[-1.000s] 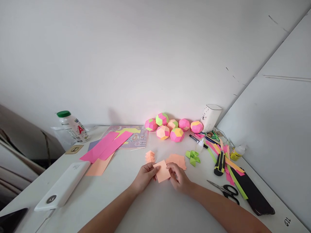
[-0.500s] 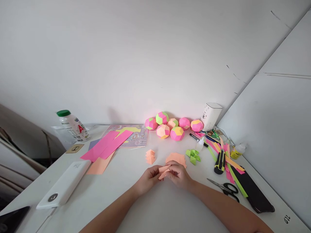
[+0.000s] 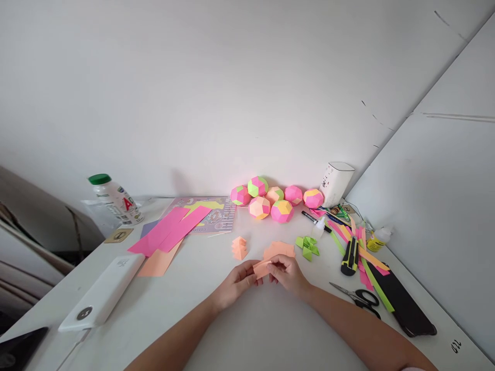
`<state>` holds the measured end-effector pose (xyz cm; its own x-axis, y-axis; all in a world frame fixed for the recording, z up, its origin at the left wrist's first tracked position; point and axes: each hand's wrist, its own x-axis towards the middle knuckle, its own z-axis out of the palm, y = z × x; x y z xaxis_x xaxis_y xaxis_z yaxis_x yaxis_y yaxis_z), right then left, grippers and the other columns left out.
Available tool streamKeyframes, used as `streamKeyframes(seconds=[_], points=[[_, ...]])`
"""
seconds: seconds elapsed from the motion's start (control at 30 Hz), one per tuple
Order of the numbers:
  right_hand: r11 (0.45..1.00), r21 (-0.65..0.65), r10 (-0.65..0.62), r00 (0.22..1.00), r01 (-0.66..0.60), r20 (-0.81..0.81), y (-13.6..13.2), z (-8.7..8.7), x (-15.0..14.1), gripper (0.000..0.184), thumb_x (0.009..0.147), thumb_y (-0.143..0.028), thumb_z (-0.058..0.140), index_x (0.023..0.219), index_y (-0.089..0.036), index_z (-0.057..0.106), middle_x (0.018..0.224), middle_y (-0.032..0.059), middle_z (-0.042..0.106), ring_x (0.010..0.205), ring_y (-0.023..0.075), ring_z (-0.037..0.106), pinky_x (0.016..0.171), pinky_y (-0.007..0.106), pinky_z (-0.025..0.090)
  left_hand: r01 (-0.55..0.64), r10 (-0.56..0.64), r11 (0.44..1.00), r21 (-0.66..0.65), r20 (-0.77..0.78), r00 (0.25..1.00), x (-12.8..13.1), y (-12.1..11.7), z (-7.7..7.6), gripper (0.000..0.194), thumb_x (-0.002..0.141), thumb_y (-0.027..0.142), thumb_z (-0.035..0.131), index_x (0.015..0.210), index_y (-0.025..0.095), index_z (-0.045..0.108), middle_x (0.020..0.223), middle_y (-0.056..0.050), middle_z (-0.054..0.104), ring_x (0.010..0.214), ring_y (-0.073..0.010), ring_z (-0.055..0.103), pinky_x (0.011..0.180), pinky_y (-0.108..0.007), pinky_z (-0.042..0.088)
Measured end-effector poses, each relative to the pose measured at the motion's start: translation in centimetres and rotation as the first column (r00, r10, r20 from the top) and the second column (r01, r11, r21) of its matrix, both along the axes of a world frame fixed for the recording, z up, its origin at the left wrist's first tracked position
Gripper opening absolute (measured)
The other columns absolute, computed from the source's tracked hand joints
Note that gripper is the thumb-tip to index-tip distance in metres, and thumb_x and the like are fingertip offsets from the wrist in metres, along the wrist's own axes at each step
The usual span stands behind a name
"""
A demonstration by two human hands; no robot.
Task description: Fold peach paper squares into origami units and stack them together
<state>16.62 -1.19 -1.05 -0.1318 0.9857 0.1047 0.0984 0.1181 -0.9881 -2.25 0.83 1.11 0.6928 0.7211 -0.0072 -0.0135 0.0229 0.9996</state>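
Observation:
A small folded piece of peach paper is pinched between both hands above the front of the table. My left hand grips its left end, thumb on the near face. My right hand holds the right end, thumb on top. Just behind my right hand lies a group of flat peach paper pieces, partly hidden by the fingers. A stack of folded peach pieces stands to the left of it, and folded green paper pieces lie to the right.
Several multicoloured paper balls sit by the wall. Scissors, a box cutter, paper strips and a glue bottle lie right. Pink sheets, a white power bank and a bottle are left.
The peach paper piece, with two flaps apart before, now looks pressed flat together. My fingers have shifted along it, with the left thumb lower.

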Motion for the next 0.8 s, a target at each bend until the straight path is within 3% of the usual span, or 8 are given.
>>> streamKeyframes(seconds=[0.2, 0.37, 0.57, 0.8], points=[[1.0, -0.011, -0.01, 0.999, 0.01, -0.03, 0.0, -0.1, -0.1, 0.025, 0.078, -0.041, 0.059, 0.077, -0.018, 0.05, 0.06, -0.0036, 0.054, 0.05, 0.012, 0.057, 0.045, 0.023, 0.042, -0.069, 0.069, 0.998, 0.0, -0.076, 0.995, 0.3, 0.0, -0.6, 0.032, 0.083, 0.039, 0.053, 0.103, 0.016, 0.06, 0.078, -0.005, 0.064, 0.077, -0.0176, 0.056, 0.073, -0.031, 0.044], [0.998, -0.058, 0.018, 0.999, -0.021, -0.05, 0.2, -0.2, 0.0, 0.033, 0.077, -0.041, 0.06, 0.097, -0.019, 0.045, 0.065, -0.0051, 0.054, 0.051, 0.0121, 0.059, 0.044, 0.021, 0.041, -0.083, 0.082, 0.996, -0.013, -0.067, 0.994, 0.4, 0.0, -0.7, 0.028, 0.083, 0.04, 0.053, 0.096, 0.016, 0.061, 0.077, -0.004, 0.063, 0.075, -0.0166, 0.056, 0.072, -0.029, 0.044], [0.988, -0.117, 0.106, 0.994, -0.101, 0.039, 0.3, 0.1, 0.1, 0.03, 0.08, -0.045, 0.056, 0.076, -0.016, 0.049, 0.065, 0.0005, 0.062, 0.052, 0.0119, 0.059, 0.048, 0.022, 0.042, -0.109, 0.11, 0.994, 0.014, -0.069, 0.992, 0.4, 0.1, -1.2, 0.029, 0.082, 0.042, 0.054, 0.094, 0.016, 0.061, 0.073, -0.003, 0.063, 0.073, -0.0163, 0.056, 0.069, -0.028, 0.044], [0.989, -0.106, 0.106, 0.994, -0.105, 0.011, 0.5, -0.2, 0.2, 0.032, 0.079, -0.047, 0.057, 0.074, -0.017, 0.048, 0.062, -0.001, 0.06, 0.05, 0.0118, 0.058, 0.047, 0.022, 0.042, -0.133, 0.135, 0.991, 0.033, -0.106, 0.985, 0.5, 0.1, -1.1, 0.03, 0.082, 0.043, 0.054, 0.094, 0.017, 0.063, 0.071, -0.003, 0.063, 0.072, -0.0161, 0.056, 0.067, -0.027, 0.044]])
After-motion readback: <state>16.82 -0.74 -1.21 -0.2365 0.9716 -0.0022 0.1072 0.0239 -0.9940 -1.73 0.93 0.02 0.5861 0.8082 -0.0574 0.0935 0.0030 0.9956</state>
